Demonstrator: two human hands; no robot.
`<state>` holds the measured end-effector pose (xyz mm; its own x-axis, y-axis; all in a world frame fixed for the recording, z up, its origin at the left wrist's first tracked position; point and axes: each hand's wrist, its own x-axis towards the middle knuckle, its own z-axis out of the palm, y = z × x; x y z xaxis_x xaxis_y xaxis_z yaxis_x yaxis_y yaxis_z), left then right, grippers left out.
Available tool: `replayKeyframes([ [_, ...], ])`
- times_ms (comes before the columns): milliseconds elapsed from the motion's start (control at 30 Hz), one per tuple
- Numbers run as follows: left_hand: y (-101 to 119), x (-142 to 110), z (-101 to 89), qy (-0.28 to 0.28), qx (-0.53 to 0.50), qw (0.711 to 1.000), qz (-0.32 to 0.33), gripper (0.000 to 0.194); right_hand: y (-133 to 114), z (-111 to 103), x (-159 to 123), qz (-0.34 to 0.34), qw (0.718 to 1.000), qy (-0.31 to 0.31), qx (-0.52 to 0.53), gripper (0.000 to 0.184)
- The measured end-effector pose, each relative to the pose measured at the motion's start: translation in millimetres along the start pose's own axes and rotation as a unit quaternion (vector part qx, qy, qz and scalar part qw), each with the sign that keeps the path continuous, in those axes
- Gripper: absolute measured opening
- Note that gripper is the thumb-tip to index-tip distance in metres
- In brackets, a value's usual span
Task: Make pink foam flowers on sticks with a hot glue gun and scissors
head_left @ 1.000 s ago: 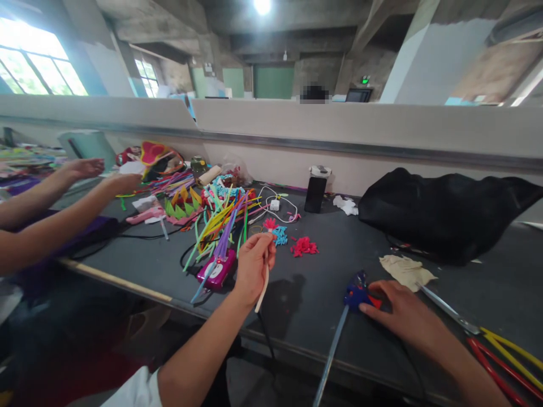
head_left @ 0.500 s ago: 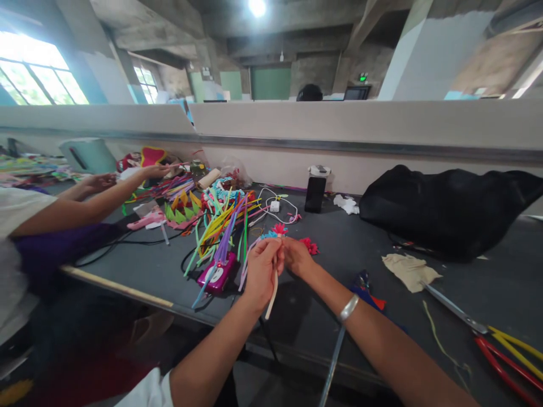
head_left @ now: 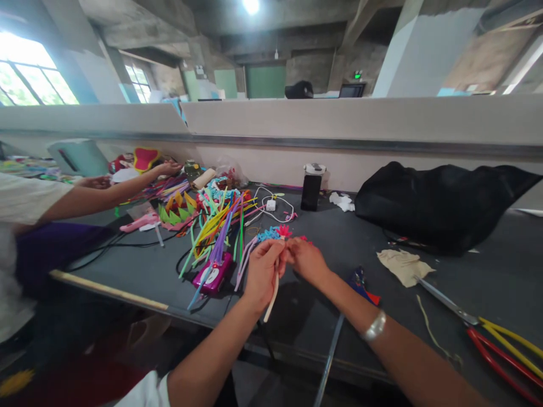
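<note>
The left hand [head_left: 263, 270] pinches a pale stem [head_left: 271, 303]; the right hand [head_left: 309, 261] bunches its fingers alongside, their hold hidden; a hard tug could loosen the pink flower [head_left: 283, 230].

At right on the counter [head_left: 339, 240], scissors [head_left: 466, 318] lie in front of a bag [head_left: 436, 209], tips at a cloth scrap [head_left: 401, 264]. Left of them, what appears to be a glue gun [head_left: 358, 278] lies partly hidden behind the right forearm [head_left: 354, 299]. At center, a stem [head_left: 272, 299] rests in the left hand [head_left: 261, 271], a phone [head_left: 311, 193] beyond, near the partition [head_left: 339, 121]. Strips [head_left: 219, 246] cross a case [head_left: 223, 268] to the left.
</note>
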<state>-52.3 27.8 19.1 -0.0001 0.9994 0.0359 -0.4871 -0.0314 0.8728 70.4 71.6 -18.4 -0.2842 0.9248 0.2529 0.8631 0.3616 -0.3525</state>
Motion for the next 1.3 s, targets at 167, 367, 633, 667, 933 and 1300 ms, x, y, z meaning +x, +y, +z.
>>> replayKeyframes([
  [167, -1.5, -7.7, 6.4, -0.010, 0.014, 0.999, -0.030, 0.021, 23.9, -35.3, -59.3, 0.071, 0.984, 0.088, 0.135, 0.010],
  [367, -15.2, -15.7, 20.9, -0.043, 0.035, 0.996, -0.067, 0.020, 36.3, -63.6, -113.6, 0.209, 0.878, 0.137, 0.408, 0.040],
  [633, -30.4, -24.6, 34.8, -0.054, 0.100, 0.988, -0.103, 0.022, 36.9, -73.1, -106.3, 0.197, 0.828, 0.188, 0.490, 0.028],
  [667, -31.3, -25.0, 34.6, -0.054, 0.107, 0.988, -0.099, 0.021, 36.7, -72.7, -105.5, 0.182, 0.845, 0.198, 0.461, 0.025],
  [933, -32.9, -27.7, 36.6, -0.068, 0.137, 0.984, -0.095, 0.016, 30.9, -72.7, -105.2, 0.083, 0.926, 0.241, 0.277, 0.010],
  [1300, -35.7, -30.6, 37.2, -0.082, 0.178, 0.977, -0.083, 0.020, 26.9, -77.1, -105.2, 0.030, 0.947, 0.269, 0.173, 0.010],
])
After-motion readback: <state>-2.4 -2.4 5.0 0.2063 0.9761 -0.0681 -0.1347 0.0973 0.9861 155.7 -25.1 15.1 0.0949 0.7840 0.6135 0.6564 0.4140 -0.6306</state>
